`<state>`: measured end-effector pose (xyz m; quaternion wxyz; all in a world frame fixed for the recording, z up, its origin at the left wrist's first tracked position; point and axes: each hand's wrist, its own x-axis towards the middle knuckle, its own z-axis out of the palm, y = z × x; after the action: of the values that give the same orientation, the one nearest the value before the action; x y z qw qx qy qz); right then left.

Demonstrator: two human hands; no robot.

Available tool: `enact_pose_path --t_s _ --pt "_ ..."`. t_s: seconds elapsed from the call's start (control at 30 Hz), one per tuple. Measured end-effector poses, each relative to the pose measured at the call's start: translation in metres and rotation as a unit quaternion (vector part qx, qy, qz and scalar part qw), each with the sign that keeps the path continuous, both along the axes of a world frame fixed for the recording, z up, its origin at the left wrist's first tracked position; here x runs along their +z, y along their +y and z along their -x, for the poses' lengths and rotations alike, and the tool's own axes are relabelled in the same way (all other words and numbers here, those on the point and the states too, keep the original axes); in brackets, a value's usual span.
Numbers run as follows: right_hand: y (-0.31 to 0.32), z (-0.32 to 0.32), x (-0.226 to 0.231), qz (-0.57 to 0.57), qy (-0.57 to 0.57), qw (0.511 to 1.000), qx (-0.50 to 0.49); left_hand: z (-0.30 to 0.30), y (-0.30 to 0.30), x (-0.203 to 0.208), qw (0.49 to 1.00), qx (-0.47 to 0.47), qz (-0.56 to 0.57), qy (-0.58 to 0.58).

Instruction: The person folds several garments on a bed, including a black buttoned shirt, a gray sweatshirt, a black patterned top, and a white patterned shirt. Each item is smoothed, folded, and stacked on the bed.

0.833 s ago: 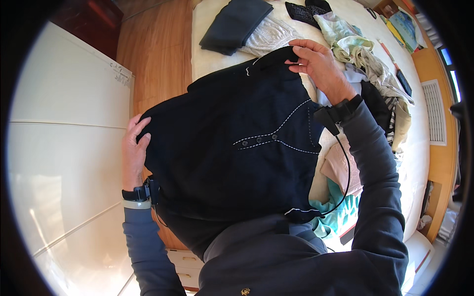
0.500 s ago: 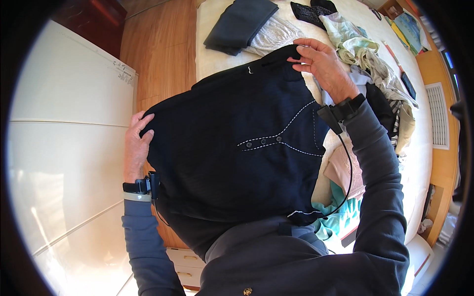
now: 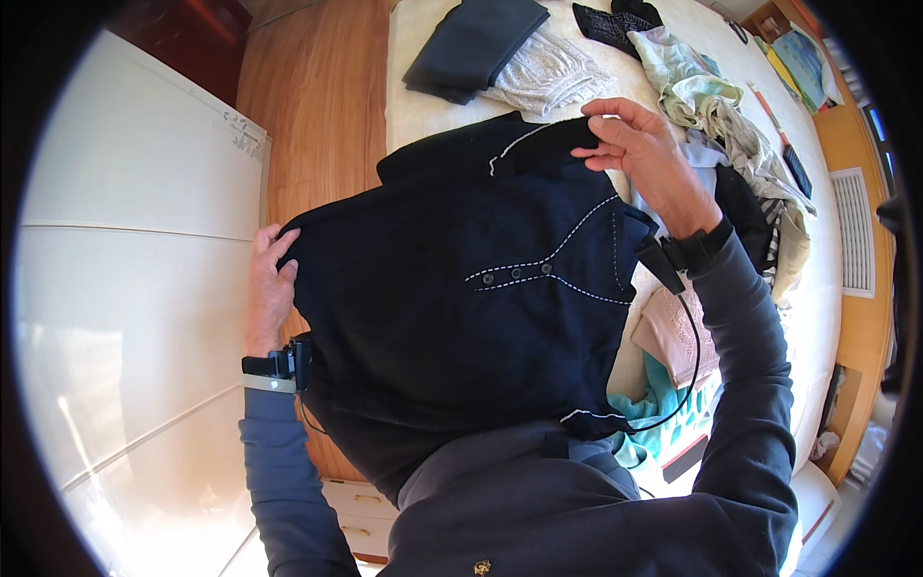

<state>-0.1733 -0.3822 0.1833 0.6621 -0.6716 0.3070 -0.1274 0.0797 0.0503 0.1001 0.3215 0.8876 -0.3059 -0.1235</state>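
A black knitted top (image 3: 433,308) with white dashed stitching and a short row of buttons is spread in front of my body. Its neck end lies toward the right. My left hand (image 3: 270,288) pinches the hem corner at the far left between thumb and fingers. At the upper right, my right hand (image 3: 644,159) grips the black cloth near the shoulder, thumb and forefinger pressed together. Between the hands, a sleeve with a white-stitched edge folds over beyond the top's far side. Each wrist wears a strapped black device.
A bed (image 3: 423,125) stretches ahead and right, bearing folded dark trousers (image 3: 476,48), a grey patterned garment (image 3: 548,72), a pale green patterned cloth (image 3: 683,82) and a folded pink garment (image 3: 678,332). A white cabinet (image 3: 144,288) stands left, beside the wooden floor (image 3: 312,115).
My right hand has moved slightly right and nearer to me, with the black cloth in it. The sleeve's white-stitched edge now shows more. My left hand has hardly moved.
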Motion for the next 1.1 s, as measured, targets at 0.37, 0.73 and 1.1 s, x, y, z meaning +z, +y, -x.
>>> enact_pose_path --t_s 0.37,0.73,1.1 --pt "0.067 0.116 -0.056 -0.107 0.211 0.962 0.139 0.034 0.039 -0.044 0.997 -0.004 -0.073 0.021" --pt "0.101 0.227 -0.069 -0.152 0.397 0.818 0.388 0.075 0.079 -0.05 0.994 -0.024 -0.048 0.099" --pt "0.115 0.252 -0.056 -0.16 0.371 0.789 0.462 0.147 0.097 0.001 0.93 -0.161 -0.025 0.331"
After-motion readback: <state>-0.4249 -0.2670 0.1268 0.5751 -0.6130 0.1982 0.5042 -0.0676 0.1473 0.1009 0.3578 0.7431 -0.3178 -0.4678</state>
